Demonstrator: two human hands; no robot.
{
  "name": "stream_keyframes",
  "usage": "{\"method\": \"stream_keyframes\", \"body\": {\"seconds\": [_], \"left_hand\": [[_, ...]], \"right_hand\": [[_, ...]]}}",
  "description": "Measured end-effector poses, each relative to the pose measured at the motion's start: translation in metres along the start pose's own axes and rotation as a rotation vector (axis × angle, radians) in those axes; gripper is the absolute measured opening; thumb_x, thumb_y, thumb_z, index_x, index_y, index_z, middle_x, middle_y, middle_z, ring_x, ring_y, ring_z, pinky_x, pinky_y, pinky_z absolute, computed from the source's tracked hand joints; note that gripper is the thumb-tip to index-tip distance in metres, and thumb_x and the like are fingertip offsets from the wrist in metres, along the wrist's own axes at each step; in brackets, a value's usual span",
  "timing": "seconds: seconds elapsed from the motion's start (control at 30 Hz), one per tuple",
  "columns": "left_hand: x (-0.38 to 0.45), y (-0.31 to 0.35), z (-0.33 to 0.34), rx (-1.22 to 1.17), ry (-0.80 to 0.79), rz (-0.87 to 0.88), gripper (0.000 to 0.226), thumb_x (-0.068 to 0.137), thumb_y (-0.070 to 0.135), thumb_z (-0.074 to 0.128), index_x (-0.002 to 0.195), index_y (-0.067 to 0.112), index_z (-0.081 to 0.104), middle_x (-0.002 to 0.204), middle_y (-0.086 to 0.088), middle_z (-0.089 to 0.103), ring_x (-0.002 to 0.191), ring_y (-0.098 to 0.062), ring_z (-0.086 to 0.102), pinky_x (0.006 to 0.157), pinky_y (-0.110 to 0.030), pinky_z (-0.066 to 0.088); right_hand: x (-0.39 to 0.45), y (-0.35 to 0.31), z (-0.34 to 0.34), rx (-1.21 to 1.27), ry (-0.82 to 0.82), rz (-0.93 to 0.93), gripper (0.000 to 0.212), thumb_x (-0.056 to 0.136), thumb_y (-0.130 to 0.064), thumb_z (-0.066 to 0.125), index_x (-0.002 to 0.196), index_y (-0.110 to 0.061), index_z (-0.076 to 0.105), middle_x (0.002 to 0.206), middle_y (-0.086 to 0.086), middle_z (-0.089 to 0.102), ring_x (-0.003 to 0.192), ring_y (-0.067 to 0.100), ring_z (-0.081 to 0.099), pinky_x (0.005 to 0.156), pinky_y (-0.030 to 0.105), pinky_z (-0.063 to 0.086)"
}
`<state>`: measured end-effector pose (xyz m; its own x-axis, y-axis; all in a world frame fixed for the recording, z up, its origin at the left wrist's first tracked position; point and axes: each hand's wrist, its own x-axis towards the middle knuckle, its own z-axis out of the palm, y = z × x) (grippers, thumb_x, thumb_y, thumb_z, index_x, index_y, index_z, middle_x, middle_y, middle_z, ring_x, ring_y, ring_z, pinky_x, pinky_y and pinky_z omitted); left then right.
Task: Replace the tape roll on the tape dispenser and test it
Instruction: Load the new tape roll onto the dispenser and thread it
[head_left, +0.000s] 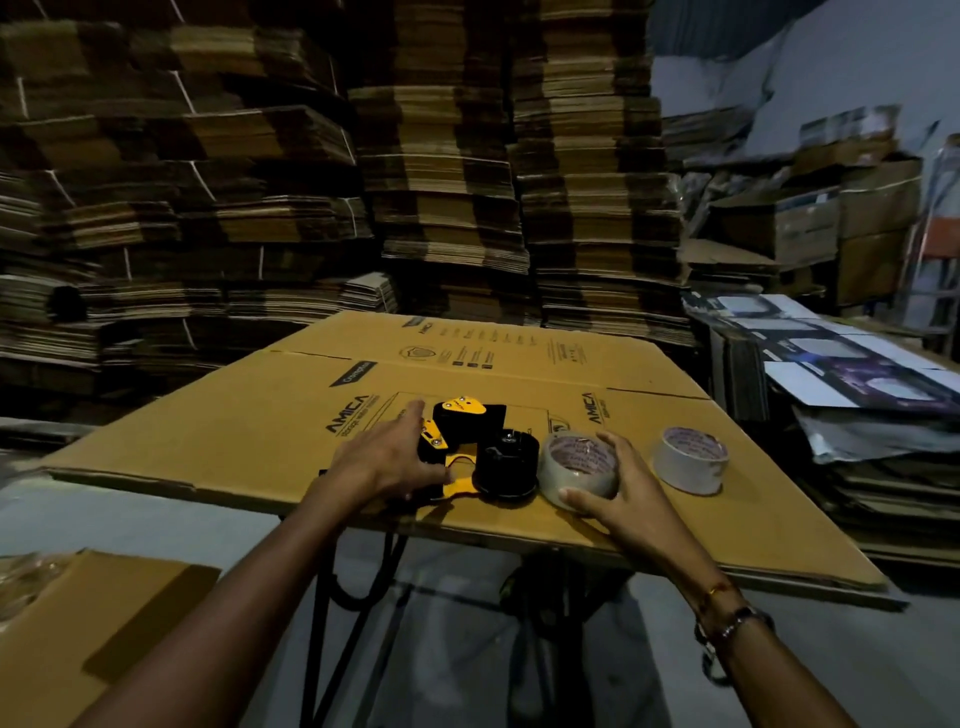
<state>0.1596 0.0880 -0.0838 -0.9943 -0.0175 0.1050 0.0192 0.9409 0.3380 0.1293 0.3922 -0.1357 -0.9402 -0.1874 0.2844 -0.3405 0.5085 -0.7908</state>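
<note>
Surface: a flattened cardboard box (249, 431) printed "AMICA" lay as a worktop across a dark frame stand (332, 587), its near edge overhanging.
Tape dispenser: the black and yellow tape dispenser (470, 447) lay on its side near the middle of the sheet, its round black hub (506, 462) bare of any roll.
Left hand: the left hand (387, 460) rested on the dispenser's handle end, fingers spread and curled over it in a loose hold.
Right hand: the right hand (621, 491) was cupped around the near tape roll (579, 462), thumb and fingers pressing its sides; the roll sat on the sheet, touching or just beside the hub.
Second roll: a white tape roll (691, 460) stood flat, near the first on its right, untouched.
Room: dim; tall stacks of flattened cartons (208, 182) filled the back, with printed sheets (852, 364) piled at the right and another cardboard piece (93, 623) low at the left.
</note>
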Motion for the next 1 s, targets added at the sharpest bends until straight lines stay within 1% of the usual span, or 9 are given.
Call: {"method": "stream_keyframes", "body": {"seconds": [0.07, 0.17, 0.3, 0.4, 0.53, 0.67, 0.8, 0.87, 1.0], "left_hand": [[0.005, -0.002, -0.003, -0.066, -0.084, -0.05, 0.102, 0.066, 0.073, 0.07, 0.141, 0.017, 0.028, 0.132, -0.01, 0.057, 0.11, -0.029, 0.057, 0.095, -0.049, 0.05], [0.008, 0.002, -0.007, -0.172, -0.133, -0.089, 0.099, 0.065, 0.059, 0.081, 0.139, 0.015, 0.032, 0.135, -0.01, 0.054, 0.114, -0.028, 0.054, 0.094, -0.045, 0.05], [0.01, 0.006, -0.008, -0.185, -0.221, -0.075, 0.107, 0.066, 0.041, 0.088, 0.146, 0.019, 0.021, 0.141, -0.009, 0.049, 0.12, -0.03, 0.052, 0.1, -0.048, 0.047], [0.01, 0.005, -0.008, -0.092, -0.173, -0.026, 0.105, 0.065, 0.045, 0.087, 0.143, 0.025, 0.021, 0.128, -0.009, 0.059, 0.108, -0.028, 0.057, 0.09, -0.047, 0.052], [0.003, 0.022, 0.002, 0.167, 0.187, 0.123, 0.095, 0.076, 0.048, 0.077, 0.142, 0.031, 0.012, 0.09, -0.003, 0.066, 0.076, -0.025, 0.063, 0.067, -0.04, 0.055], [0.006, 0.041, 0.016, 0.292, 0.414, 0.188, 0.09, 0.085, 0.038, 0.069, 0.147, 0.026, 0.004, 0.077, -0.001, 0.064, 0.064, -0.024, 0.062, 0.058, -0.033, 0.049], [0.014, 0.05, 0.036, 0.245, 0.438, 0.186, 0.095, 0.084, 0.039, 0.07, 0.148, 0.026, 0.0, 0.082, -0.001, 0.067, 0.064, -0.023, 0.061, 0.054, -0.031, 0.041], [0.016, 0.049, 0.043, 0.216, 0.422, 0.15, 0.096, 0.084, 0.039, 0.07, 0.148, 0.026, 0.0, 0.079, -0.001, 0.066, 0.064, -0.025, 0.061, 0.055, -0.033, 0.045], [0.017, 0.043, 0.05, 0.17, 0.418, 0.112, 0.093, 0.085, 0.043, 0.066, 0.147, 0.026, -0.002, 0.073, 0.0, 0.061, 0.06, -0.023, 0.058, 0.056, -0.033, 0.047]], "right_hand": [[-0.002, 0.0, -0.003, 0.044, 0.012, 0.036, 0.102, 0.065, -0.046, 0.087, 0.149, -0.03, 0.03, 0.148, 0.0, 0.045, 0.128, 0.017, 0.051, 0.108, 0.045, 0.047], [-0.007, 0.001, -0.009, 0.145, 0.053, 0.073, 0.101, 0.072, -0.035, 0.088, 0.153, -0.028, 0.027, 0.149, 0.001, 0.041, 0.127, 0.021, 0.052, 0.099, 0.042, 0.054], [-0.01, 0.002, -0.015, 0.243, 0.086, 0.119, 0.106, 0.068, -0.045, 0.086, 0.154, -0.032, 0.026, 0.151, 0.001, 0.04, 0.124, 0.024, 0.055, 0.081, 0.038, 0.059], [-0.013, 0.0, -0.017, 0.226, 0.052, 0.106, 0.103, 0.066, -0.05, 0.088, 0.15, -0.043, 0.028, 0.145, -0.002, 0.043, 0.118, 0.028, 0.058, 0.062, 0.028, 0.055], [-0.011, -0.006, -0.019, 0.256, 0.029, 0.038, 0.086, 0.051, -0.055, 0.091, 0.119, -0.07, 0.039, 0.14, -0.003, 0.042, 0.121, 0.029, 0.057, 0.086, 0.05, 0.06], [-0.011, -0.024, -0.015, 0.153, 0.042, -0.077, 0.094, 0.054, -0.052, 0.088, 0.13, -0.061, 0.032, 0.142, -0.008, 0.039, 0.126, 0.016, 0.051, 0.099, 0.052, 0.053], [-0.005, -0.029, -0.007, 0.035, 0.031, -0.176, 0.105, 0.068, -0.034, 0.09, 0.147, -0.039, 0.022, 0.146, -0.014, 0.036, 0.133, 0.006, 0.042, 0.113, 0.041, 0.041], [0.0, -0.028, -0.004, -0.017, 0.028, -0.218, 0.11, 0.069, -0.037, 0.089, 0.152, -0.034, 0.016, 0.149, -0.01, 0.033, 0.135, 0.007, 0.04, 0.116, 0.034, 0.037], [0.011, -0.026, -0.006, -0.177, -0.039, -0.273, 0.121, 0.072, -0.037, 0.086, 0.158, -0.031, 0.002, 0.139, -0.015, 0.025, 0.128, 0.0, 0.034, 0.099, -0.001, 0.032]]}}
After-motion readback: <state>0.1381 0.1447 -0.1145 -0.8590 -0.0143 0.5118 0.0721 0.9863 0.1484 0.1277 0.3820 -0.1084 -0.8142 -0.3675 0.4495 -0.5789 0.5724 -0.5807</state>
